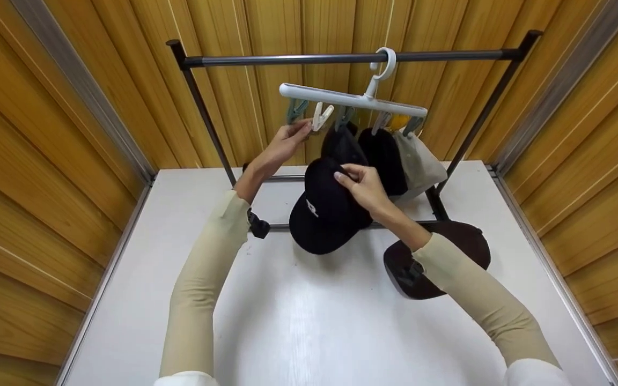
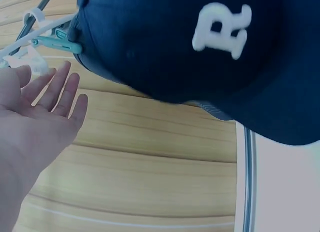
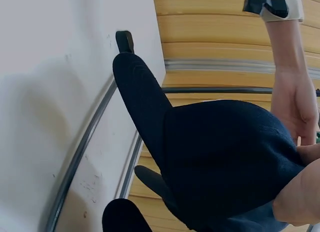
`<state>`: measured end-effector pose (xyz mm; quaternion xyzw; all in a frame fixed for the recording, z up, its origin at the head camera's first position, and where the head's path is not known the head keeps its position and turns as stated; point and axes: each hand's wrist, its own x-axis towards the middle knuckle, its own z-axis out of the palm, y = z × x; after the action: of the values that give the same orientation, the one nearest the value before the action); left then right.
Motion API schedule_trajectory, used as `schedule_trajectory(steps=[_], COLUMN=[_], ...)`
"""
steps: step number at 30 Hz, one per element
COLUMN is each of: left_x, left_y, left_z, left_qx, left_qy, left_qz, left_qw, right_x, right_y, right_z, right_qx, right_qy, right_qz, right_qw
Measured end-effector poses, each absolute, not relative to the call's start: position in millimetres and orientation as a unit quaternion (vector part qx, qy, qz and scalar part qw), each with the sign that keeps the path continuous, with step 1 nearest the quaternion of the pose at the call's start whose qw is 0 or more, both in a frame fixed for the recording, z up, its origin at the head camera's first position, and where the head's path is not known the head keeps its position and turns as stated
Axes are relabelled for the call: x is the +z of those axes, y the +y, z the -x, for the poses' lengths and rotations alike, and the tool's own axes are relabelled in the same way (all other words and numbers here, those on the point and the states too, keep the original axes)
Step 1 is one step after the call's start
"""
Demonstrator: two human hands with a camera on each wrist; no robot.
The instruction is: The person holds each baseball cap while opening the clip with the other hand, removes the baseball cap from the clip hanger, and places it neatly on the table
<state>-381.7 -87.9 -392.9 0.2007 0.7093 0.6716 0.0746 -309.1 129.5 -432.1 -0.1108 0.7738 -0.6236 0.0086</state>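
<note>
A dark cap [image 1: 322, 195] with a white letter R [image 2: 222, 29] on its front hangs brim down below a white clip hanger [image 1: 352, 99]. My right hand [image 1: 365, 187] pinches this cap's edge between thumb and fingers; in the right wrist view, the hand [image 3: 300, 194] is partly cut off by the frame. Up at the hanger's left part, my left hand [image 1: 285, 145] holds a white clip [image 1: 321, 118] at its fingertips, the clip tilted and spread in a V. From the left wrist view, the other fingers of that hand [image 2: 47, 111] stretch out loosely.
More caps hang from the hanger: a dark cap [image 1: 341, 146], a black cap [image 1: 384, 161] and a beige cap [image 1: 420, 158]. Green clips flank the white one. The hanger hooks over a dark metal rack [image 1: 298, 60]. A dark brown cap [image 1: 462, 244] lies on the white table [image 1: 298, 321].
</note>
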Motion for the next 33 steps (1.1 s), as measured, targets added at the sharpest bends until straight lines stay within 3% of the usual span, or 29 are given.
schedule_trajectory(steps=[7,18,33], left_x=[-401.5,-424.5,-475.1], left_y=[-108.8,-152.4,-218.5], left_z=[367.3,337.0,287.9], left_qx=[0.632,0.365,0.168], left_qy=[0.743,0.906,0.971], left_qz=[-0.216,-0.187,-0.112], left_qw=[0.043,-0.103,-0.125], right_x=[-439.6,-443.2,-460.0], right_y=[137.3,152.1,193.8], right_z=[297.8,278.2,263.0], right_qx=[-0.672,-0.696,-0.705], right_qy=[0.732,0.703,0.688], right_qz=[0.1,0.068,0.033], right_qw=[0.056,0.128,0.166])
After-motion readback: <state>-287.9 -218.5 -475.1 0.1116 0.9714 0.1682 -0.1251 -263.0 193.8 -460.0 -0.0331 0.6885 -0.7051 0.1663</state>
